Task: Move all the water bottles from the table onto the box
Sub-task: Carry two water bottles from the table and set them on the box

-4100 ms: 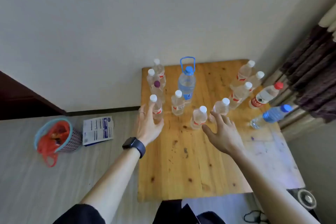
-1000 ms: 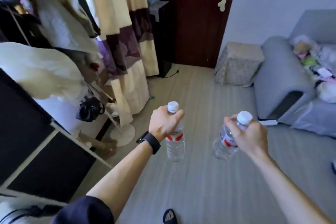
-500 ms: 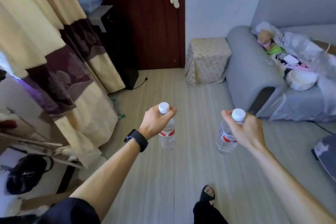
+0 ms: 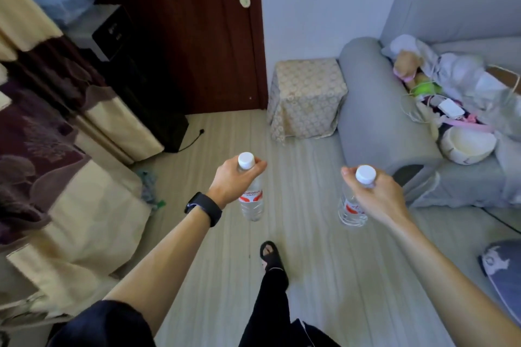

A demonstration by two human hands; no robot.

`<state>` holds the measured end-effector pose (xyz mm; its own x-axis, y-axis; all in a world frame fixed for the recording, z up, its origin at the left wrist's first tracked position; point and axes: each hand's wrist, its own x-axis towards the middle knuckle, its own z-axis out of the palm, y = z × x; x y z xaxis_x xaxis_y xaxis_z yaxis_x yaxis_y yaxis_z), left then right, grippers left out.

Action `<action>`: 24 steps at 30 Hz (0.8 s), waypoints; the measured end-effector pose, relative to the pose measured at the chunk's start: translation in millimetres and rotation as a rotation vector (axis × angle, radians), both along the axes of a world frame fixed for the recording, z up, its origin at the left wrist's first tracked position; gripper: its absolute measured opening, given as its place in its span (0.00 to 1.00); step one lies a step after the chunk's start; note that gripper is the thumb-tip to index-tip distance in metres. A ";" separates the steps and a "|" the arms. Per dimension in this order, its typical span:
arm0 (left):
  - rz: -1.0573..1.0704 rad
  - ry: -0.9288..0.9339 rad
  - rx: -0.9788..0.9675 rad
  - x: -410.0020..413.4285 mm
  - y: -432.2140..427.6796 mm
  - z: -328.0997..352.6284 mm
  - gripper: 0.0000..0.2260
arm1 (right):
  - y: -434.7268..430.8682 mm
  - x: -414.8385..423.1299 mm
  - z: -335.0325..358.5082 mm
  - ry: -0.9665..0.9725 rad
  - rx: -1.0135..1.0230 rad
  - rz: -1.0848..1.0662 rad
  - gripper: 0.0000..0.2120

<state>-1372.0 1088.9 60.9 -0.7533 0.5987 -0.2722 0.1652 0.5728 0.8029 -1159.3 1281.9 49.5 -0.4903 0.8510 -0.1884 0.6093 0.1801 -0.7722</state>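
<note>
My left hand (image 4: 232, 180) grips a clear water bottle (image 4: 251, 200) with a white cap and red label by its neck; the bottle hangs upright over the floor. My right hand (image 4: 375, 194) holds a second white-capped bottle (image 4: 351, 210) the same way, slightly tilted. Ahead, against the wall beside the sofa arm, stands the box (image 4: 306, 97), draped in a cream patterned cloth, its top bare. The table is out of view.
A grey sofa (image 4: 375, 110) with clothes and clutter on its seat fills the right. A dark red door (image 4: 197, 31) and a black appliance (image 4: 135, 76) are at the back left, curtains (image 4: 56, 149) at the left. My sandalled foot (image 4: 270, 258) steps on the striped floor.
I picked up one bottle in each hand from the table and turned away. Over the last second the view swung further and the cloth-covered box and sofa came nearer.
</note>
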 end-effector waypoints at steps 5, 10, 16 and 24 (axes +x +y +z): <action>-0.053 -0.037 0.003 -87.0 85.9 -12.1 0.09 | 71.8 -72.6 -0.9 -0.030 -0.061 -0.044 0.14; -0.074 -0.055 0.021 -166.8 178.0 -16.3 0.11 | 141.9 -141.8 -2.2 0.042 -0.095 -0.066 0.06; -0.095 -0.084 0.025 -238.4 285.2 -31.6 0.14 | 237.4 -208.4 -21.3 0.028 -0.142 -0.097 0.06; -0.031 -0.114 -0.032 -315.3 422.7 -57.6 0.09 | 388.0 -291.0 -39.5 -0.024 -0.123 -0.022 0.11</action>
